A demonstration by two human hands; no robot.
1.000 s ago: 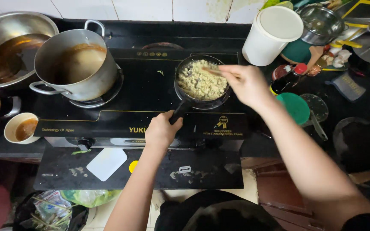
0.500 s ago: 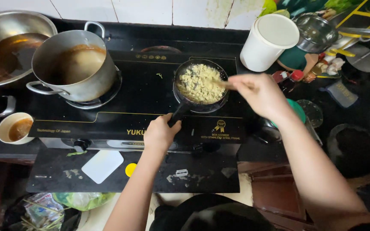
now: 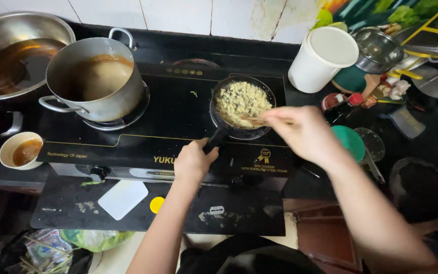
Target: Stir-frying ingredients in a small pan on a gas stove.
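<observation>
Head view, only one cam. Small round black frying pan [image 3: 243, 106] sits on the right burner of a black glass-top gas stove [image 3: 143, 137], filled w/ pale yellow crumbly food [image 3: 243, 100], looks like scrambled egg or rice, can't tell which. Left hand [image 3: 194, 161] is closed round the pan's dark handle at the stove's front edge. Right hand [image 3: 302, 133] is pinched narrow on wooden chopsticks [image 3: 252, 121], looks like 2 sticks, tips in the food at the pan's near rim; hand is motion-blurred.

Counts: 1 steel two-handled stockpot [image 3: 95, 78] w/ brown broth on the left burner; 1 wide steel basin [image 3: 16, 53] w/ dark liquid just left of it, far corner; 1 small cream ceramic bowl [image 3: 20, 150] of brown sauce at the stove's front left. 1 white cylindrical plastic container [image 3: 323, 58] w/ lid behind the pan to the right; 1 shiny steel bowl [image 3: 378, 49] beside it. 1 green round lid [image 3: 351, 142] near the right wrist. 1 white rounded card [image 3: 123, 199] and 1 yellow dot sticker [image 3: 156, 204] on the black front panel below the knobs.
</observation>
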